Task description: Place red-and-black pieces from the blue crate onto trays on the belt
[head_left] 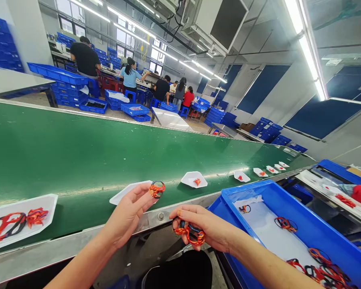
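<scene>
Left hand (129, 212) pinches a small orange-and-black cord loop (157, 189) between its fingertips, up clear of the green conveyor belt (78, 160), while the right hand (197, 226) curls nearly closed round a tangled cord bundle (189, 235), right beside the blue plastic tray (246, 186).

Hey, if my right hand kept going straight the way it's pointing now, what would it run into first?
Your right hand, holding a similar cord loop, would most likely meet your left hand, which pinches an orange-and-black cord loop. Depth is hard to judge, so it might pass just in front.
</scene>
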{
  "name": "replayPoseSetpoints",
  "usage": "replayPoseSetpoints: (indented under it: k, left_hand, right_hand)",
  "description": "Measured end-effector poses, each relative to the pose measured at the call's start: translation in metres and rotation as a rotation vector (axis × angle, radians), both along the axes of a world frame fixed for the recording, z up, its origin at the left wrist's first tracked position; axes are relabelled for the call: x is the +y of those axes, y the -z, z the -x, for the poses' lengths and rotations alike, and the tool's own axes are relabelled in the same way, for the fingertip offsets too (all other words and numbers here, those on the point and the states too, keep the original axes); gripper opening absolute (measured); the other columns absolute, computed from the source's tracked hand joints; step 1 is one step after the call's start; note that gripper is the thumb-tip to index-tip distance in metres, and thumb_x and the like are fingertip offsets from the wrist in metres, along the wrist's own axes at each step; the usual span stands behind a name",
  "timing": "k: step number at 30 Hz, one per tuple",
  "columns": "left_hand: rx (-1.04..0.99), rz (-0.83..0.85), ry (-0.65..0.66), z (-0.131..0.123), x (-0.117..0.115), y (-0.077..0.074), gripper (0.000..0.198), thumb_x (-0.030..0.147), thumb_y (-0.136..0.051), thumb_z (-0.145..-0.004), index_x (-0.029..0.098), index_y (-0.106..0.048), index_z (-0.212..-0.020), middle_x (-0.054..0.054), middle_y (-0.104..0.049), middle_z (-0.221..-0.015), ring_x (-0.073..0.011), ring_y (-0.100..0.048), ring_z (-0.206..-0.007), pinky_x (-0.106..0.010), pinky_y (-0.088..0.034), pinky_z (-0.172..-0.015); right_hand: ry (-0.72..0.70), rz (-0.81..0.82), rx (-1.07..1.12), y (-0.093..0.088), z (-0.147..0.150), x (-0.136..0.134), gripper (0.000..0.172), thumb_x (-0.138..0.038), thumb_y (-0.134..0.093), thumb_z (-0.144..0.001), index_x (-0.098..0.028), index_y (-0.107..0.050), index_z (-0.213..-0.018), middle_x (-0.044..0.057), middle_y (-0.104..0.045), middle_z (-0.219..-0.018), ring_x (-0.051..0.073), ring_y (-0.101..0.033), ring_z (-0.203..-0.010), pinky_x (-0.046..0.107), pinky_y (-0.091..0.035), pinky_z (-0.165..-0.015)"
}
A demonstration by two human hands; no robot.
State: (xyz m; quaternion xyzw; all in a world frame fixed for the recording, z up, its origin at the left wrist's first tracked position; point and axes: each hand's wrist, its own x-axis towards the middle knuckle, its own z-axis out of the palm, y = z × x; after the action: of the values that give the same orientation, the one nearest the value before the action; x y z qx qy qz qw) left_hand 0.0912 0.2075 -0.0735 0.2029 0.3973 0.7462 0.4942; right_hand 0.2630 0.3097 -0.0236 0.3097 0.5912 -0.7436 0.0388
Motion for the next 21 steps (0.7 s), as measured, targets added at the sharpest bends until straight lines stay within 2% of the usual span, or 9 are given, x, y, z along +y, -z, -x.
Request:
replayPoseSetpoints:
  k: [4,9,13,18,21]
  left_hand:
    - [0.226,0.053,-0.066,0.015,-0.02,-0.001,0.023,0.03,-0.066,-0.078,0.019,-0.064,-0.099,-0.005,-0.066,-0.11,-0.0162,-0.059,-0.103,-0.026,-0.042,-0.094]
    - [0.506,0.057,-0.196,0.03,-0.033,0.004,0.014,0.028,-0.066,-0.077,0.019,-0.064,-0.088,-0.006,-0.063,-0.111,-0.0176,-0.058,-0.103,-0.025,-0.044,-0.09]
    - [0.691,0.069,-0.205,0.037,-0.038,0.008,0.011,0.028,-0.06,-0.081,0.02,-0.062,-0.088,-0.007,-0.057,-0.118,-0.0185,-0.056,-0.106,-0.027,-0.043,-0.092]
    - [0.784,0.096,-0.208,0.045,-0.044,0.014,0.015,0.029,-0.057,-0.082,0.02,-0.062,-0.094,-0.009,-0.056,-0.119,-0.0206,-0.056,-0.106,-0.03,-0.043,-0.094]
    - [0.971,0.16,-0.248,0.055,-0.051,0.014,0.015,0.031,-0.057,-0.082,0.022,-0.064,-0.092,-0.007,-0.056,-0.117,-0.0216,-0.053,-0.108,-0.032,-0.037,-0.099]
  right_hand:
    - [0.012,-0.023,0.006,0.002,-0.001,-0.002,0.033,-0.043,-0.061,-0.079,-0.018,-0.061,-0.1,0.002,-0.058,-0.086,0.007,-0.055,-0.052,0.013,-0.034,-0.033]
    - [0.042,-0.022,0.033,0.003,-0.001,-0.003,0.033,-0.043,-0.06,-0.08,-0.019,-0.061,-0.102,0.002,-0.057,-0.087,0.008,-0.055,-0.053,0.013,-0.034,-0.032]
    - [0.068,-0.023,0.041,0.002,-0.001,-0.005,0.031,-0.042,-0.06,-0.081,-0.019,-0.061,-0.101,0.001,-0.056,-0.084,0.007,-0.053,-0.053,0.013,-0.034,-0.033]
    - [0.065,-0.022,0.072,0.003,-0.001,-0.004,0.03,-0.041,-0.059,-0.081,-0.019,-0.061,-0.1,0.001,-0.055,-0.086,0.007,-0.053,-0.055,0.013,-0.034,-0.034]
    - [0.08,-0.007,0.085,0.003,-0.002,-0.004,0.03,-0.042,-0.059,-0.081,-0.019,-0.06,-0.1,0.002,-0.055,-0.088,0.008,-0.054,-0.057,0.014,-0.035,-0.034]
